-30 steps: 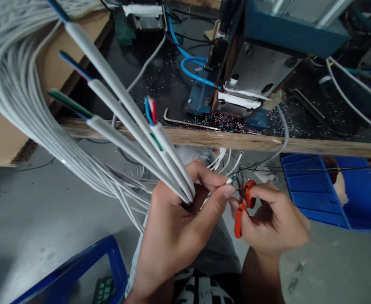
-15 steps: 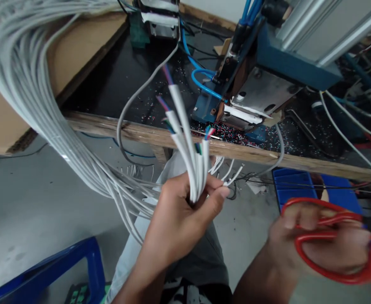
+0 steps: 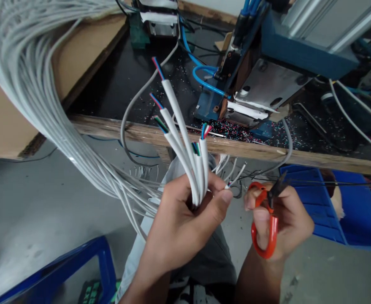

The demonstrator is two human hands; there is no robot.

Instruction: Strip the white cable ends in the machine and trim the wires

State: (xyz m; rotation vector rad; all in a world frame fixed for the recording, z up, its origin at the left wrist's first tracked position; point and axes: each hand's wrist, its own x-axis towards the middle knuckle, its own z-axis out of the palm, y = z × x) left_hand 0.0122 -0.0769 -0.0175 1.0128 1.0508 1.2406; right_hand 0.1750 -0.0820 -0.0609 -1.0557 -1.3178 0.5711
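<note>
My left hand point(image 3: 188, 219) is closed around several white cables point(image 3: 182, 147), whose stripped ends fan upward and bare thin red, blue, green and black wires. Between its thumb and fingertip a short cable end point(image 3: 228, 186) is pinched. To the right, my right hand point(image 3: 286, 219) holds red-handled scissors point(image 3: 271, 223), fingers through the loops, with the dark blades point(image 3: 278, 188) pointing up and to the right. The scissors are apart from the cables. Behind my left wrist a thick bundle of grey-white cables point(image 3: 77, 156) sweeps down from the upper left.
A dark workbench point(image 3: 106, 93) with a wooden edge point(image 3: 134, 133) crosses ahead. On it stands a metal-and-blue machine point(image 3: 261, 93) amid scattered coloured wire scraps point(image 3: 232, 131). A blue bin point(image 3: 362, 211) is at right, a blue plastic stool point(image 3: 103, 257) at lower left, cardboard point(image 3: 8, 114) at left.
My right hand has swung left and slightly up with the scissors, turning them so the blades show. My left hand stays nearly in place, still gripping the cables.
</note>
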